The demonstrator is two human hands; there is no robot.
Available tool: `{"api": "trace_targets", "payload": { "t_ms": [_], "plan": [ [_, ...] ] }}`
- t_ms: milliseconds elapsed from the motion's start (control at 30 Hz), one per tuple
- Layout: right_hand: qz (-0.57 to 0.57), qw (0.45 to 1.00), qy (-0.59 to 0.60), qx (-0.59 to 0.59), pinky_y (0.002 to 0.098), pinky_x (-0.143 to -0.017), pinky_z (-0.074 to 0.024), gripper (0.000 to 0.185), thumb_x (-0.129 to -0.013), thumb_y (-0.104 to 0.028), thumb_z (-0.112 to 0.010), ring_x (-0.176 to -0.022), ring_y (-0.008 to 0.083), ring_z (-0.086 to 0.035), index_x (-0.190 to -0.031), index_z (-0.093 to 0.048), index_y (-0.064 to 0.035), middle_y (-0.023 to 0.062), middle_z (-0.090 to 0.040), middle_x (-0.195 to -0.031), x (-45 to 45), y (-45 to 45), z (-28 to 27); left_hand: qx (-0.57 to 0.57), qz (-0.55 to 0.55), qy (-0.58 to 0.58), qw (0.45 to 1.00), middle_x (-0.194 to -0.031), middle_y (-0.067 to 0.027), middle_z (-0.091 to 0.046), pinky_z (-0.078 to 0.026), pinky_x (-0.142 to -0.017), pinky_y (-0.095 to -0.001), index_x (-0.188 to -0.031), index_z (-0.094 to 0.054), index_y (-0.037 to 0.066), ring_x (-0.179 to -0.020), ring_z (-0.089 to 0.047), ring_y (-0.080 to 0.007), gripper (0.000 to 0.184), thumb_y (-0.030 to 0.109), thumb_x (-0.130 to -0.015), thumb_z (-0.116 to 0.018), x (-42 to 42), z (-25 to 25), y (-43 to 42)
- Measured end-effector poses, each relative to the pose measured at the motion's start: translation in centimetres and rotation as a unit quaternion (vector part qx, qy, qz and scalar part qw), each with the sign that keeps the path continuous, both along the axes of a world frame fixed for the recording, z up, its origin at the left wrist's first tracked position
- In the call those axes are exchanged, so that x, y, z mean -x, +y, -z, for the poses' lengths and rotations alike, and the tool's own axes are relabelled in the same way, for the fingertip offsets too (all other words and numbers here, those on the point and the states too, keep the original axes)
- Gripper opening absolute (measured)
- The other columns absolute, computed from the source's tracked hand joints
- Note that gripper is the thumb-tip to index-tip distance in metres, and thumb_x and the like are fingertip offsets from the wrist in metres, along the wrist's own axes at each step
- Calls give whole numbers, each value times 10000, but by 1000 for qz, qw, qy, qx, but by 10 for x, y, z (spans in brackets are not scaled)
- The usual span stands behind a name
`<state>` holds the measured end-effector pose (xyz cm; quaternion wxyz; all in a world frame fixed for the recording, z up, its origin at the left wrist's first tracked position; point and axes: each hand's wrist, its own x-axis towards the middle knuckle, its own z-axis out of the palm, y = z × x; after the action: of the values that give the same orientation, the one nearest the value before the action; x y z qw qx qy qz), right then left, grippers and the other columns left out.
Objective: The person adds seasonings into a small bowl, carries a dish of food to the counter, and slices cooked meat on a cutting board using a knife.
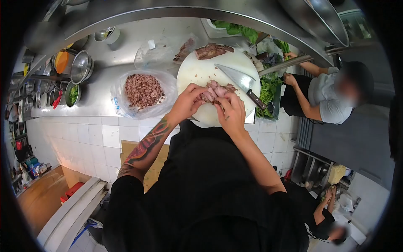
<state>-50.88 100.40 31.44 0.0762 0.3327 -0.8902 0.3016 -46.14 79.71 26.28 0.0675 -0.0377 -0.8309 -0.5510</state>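
On a round white cutting board (pixel 191 71) lies a heap of sliced meat (pixel 216 90). My left hand (pixel 188 101) is closed on the left end of the heap. From the right, my right hand (pixel 231 112) pinches the near side of the same meat. A knife (pixel 241 80) rests on the board to the right of the meat, its dark handle toward the lower right. A larger piece of meat (pixel 213 51) lies at the board's far edge. Left of the board, a clear plastic bag (pixel 168 94) holds diced meat (pixel 144 90).
Metal bowls (pixel 82 67) stand at the left end of the steel counter (pixel 100 103). Leafy greens (pixel 268 92) lie right of the board. A co-worker (pixel 323 90) stands at the right; another person (pixel 312 210) works at the lower right. A metal shelf edge (pixel 168 11) crosses above.
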Motion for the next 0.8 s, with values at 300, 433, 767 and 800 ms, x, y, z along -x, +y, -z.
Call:
{"api": "trace_targets", "payload": {
  "t_ms": [300, 433, 767, 800],
  "plan": [
    [-29, 998, -48, 13, 389, -769, -484, 195, -817, -81, -741, -882, 295, -611, -1010, -714, -70, 78, -616, -1028, 7, 20, -7, 62, 7, 22, 998, -1032, -77, -634, -526, -699, -301, -1086, -628, 53, -837, -630, -208, 306, 26, -818, -773, -8, -11, 5],
    [-32, 997, -71, 21, 394, -767, -490, 187, -825, -81, -731, -861, 308, -621, -1010, -707, -65, 72, -618, -1019, 9, 20, -3, 54, 11, -30, 998, -1023, -79, -643, -515, -682, -311, -1060, -633, 51, -833, -629, -212, 274, 47, -824, -771, -17, -18, -1],
    [1, 998, 27, -56, 407, -687, -462, 244, -737, -128, -799, -789, 312, -626, -910, -634, -80, 101, -580, -915, 23, -14, 10, 59, 34, -42, 997, -988, -85, -634, -525, -666, -341, -1061, -611, 65, -821, -641, -244, 279, 62, -829, -766, -11, -18, -19],
    [0, 998, 27, -57, 407, -687, -462, 244, -737, -128, -799, -789, 312, -626, -910, -634, -80, 101, -580, -915, 23, -14, 10, 62, 36, -49, 996, -974, -89, -633, -527, -680, -347, -1069, -616, 61, -816, -640, -246, 292, 66, -821, -772, -8, -17, -21]
  ]
}}
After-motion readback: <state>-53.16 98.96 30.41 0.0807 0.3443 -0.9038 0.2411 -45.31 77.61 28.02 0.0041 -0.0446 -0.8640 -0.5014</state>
